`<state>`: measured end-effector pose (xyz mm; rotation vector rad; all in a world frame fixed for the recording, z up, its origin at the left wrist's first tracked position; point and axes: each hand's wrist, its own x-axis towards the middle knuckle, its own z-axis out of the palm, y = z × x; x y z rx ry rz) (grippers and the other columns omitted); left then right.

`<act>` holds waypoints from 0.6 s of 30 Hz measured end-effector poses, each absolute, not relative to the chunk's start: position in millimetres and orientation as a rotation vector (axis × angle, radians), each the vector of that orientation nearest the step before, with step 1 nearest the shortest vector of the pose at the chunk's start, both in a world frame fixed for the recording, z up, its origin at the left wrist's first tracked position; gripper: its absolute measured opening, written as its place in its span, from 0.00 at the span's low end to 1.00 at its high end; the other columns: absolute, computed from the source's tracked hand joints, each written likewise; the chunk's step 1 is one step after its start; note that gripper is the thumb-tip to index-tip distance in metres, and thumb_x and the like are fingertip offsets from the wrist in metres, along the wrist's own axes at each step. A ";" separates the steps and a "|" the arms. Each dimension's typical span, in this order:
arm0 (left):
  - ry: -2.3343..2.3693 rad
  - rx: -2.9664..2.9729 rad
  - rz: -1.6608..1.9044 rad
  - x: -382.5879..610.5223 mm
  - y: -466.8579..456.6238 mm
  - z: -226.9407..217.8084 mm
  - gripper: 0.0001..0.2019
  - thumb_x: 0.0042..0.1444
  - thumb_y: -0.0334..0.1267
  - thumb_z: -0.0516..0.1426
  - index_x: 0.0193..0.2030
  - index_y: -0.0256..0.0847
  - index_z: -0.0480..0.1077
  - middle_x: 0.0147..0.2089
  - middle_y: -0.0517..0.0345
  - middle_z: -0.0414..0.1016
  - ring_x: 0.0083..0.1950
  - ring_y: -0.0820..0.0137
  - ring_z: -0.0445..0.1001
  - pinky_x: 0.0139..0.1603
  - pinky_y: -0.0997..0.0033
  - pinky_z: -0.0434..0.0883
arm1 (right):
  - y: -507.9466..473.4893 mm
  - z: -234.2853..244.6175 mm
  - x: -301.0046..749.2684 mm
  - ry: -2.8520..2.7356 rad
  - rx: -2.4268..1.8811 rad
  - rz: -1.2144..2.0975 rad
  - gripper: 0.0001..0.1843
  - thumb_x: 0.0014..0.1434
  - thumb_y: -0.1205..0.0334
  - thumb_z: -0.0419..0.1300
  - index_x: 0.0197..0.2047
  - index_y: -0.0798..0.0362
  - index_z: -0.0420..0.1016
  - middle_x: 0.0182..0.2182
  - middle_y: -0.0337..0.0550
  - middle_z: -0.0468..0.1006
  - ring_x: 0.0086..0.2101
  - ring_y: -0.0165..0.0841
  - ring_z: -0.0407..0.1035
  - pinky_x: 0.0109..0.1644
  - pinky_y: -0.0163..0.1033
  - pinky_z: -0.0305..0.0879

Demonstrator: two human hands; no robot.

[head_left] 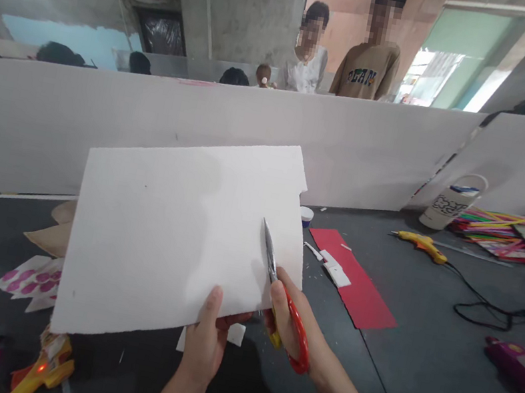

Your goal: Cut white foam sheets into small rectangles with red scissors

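Observation:
A large white foam board (170, 228) is held up and tilted above the dark table. My left hand (209, 339) grips its lower edge, thumb on the front face and fingers behind. In my right hand (286, 309) is a pair of scissors (298, 338) with red and yellow handles. The scissor blades look closed together and point up across the front of the board near its right side. A small notch shows in the board's upper right edge. Part of my right hand's grip is hidden by the handles.
White scraps (336, 272) lie on a red sheet (360, 302) to the right. A yellow glue gun (421, 245) with a black cord lies beyond it, near a white bottle (448, 205) and colourful pipe cleaners (494, 234). Another yellow glue gun (46, 368) is front left. A white partition (376, 152) runs behind.

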<state>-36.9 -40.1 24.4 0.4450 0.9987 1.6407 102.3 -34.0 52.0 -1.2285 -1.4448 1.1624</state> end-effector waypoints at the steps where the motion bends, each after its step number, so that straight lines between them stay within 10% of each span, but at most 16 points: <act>1: 0.994 0.447 1.635 -37.1 -40.1 24.1 0.30 0.52 0.42 0.65 0.62 0.48 0.67 0.55 0.50 0.77 0.43 0.61 0.80 0.35 0.66 0.81 | -34.1 52.3 102.1 -1.440 -1.230 1.166 0.28 0.63 0.32 0.45 0.43 0.49 0.65 0.16 0.32 0.65 0.17 0.30 0.59 0.22 0.35 0.58; 18: 0.962 0.432 1.619 -36.8 -40.1 22.2 0.32 0.50 0.42 0.66 0.63 0.51 0.65 0.54 0.54 0.78 0.43 0.63 0.80 0.35 0.69 0.80 | -36.9 52.4 100.5 -1.396 -1.278 1.156 0.24 0.64 0.35 0.47 0.33 0.48 0.58 0.15 0.30 0.62 0.15 0.27 0.56 0.19 0.32 0.54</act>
